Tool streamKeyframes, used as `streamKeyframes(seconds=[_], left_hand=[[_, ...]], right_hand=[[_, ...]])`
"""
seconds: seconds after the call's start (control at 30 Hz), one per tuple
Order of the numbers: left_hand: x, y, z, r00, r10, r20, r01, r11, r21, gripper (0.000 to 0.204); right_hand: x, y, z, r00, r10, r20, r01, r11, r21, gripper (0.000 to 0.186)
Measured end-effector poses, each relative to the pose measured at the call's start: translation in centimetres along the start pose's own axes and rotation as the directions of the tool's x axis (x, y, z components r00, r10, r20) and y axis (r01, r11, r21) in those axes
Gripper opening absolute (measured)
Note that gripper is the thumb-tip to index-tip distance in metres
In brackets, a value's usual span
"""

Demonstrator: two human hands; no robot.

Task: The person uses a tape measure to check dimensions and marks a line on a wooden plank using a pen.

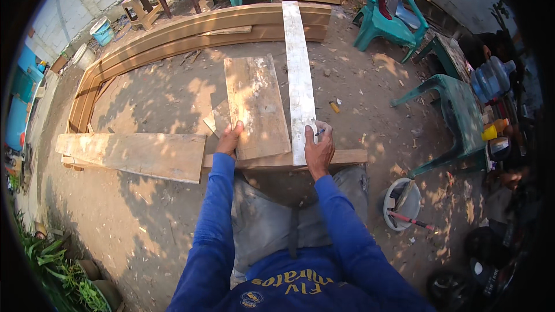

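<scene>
A: Surface and room?
B: Bare dirt ground (156, 237), dappled with sun. Brown timber frame (196, 25) lies at the far side; green chairs (385, 29) stand at right, bucket (409, 199) of tools near the person's legs.

A: Position of the boards?
B: Wide board (260, 98), near end on a crosswise beam (347, 157). White plank (298, 69) just beside it, spanning from beam to frame.

A: Fingers?
B: Left hand (229, 140): thumb on top, gripping the wide board's left edge. Right hand (319, 149): thumb and curled fingers pinch the white plank's right edge; slim pen-like item (321, 132) among them.

A: Unclear?
B: Left fingertips hidden under the board. Pen-like item too small to identify. Right-hand clutter in deep shadow; plants (58, 271) cut off at lower left.
</scene>
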State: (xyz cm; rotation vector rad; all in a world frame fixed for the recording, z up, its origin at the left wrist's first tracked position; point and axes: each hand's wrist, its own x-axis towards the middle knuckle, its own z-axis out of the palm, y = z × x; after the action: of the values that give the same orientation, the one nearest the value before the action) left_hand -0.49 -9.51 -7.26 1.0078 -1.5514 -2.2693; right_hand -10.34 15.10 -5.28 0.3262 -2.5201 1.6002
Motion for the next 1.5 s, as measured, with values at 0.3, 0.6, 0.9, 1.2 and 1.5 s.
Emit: streamKeyframes(seconds=[0.3, 0.6, 0.9, 1.2, 1.5], left_hand=[[11.2, -3.2, 0.8, 0.998, -0.041, 0.043, 0.036, 0.993, 0.116, 0.101], [11.9, -8.7, 6.4, 0.986, -0.098, 0.132, 0.097, 0.995, 0.013, 0.080], [9.1, -6.0, 8.3, 0.981, -0.032, 0.192, 0.045, 0.997, -0.062, 0.068], [7.2, -4.4, 9.5, 0.988, -0.064, 0.139, 0.069, 0.997, -0.031, 0.060], [7.9, -5.0, 9.5, 0.981, -0.058, 0.183, 0.074, 0.994, -0.086, 0.062]], right_hand=[[2.5, 3.8, 2.0, 0.989, 0.103, 0.103, -0.070, 0.955, -0.287, 0.036], [2.6, 4.2, 2.2, 0.995, 0.062, 0.080, -0.037, 0.960, -0.278, 0.034], [2.7, 3.8, 2.2, 0.991, 0.111, 0.071, -0.088, 0.960, -0.264, 0.043], [2.6, 2.9, 1.8, 0.979, 0.169, 0.117, -0.129, 0.949, -0.288, 0.049], [2.7, 4.0, 2.0, 0.994, 0.071, 0.084, -0.038, 0.938, -0.345, 0.050]])
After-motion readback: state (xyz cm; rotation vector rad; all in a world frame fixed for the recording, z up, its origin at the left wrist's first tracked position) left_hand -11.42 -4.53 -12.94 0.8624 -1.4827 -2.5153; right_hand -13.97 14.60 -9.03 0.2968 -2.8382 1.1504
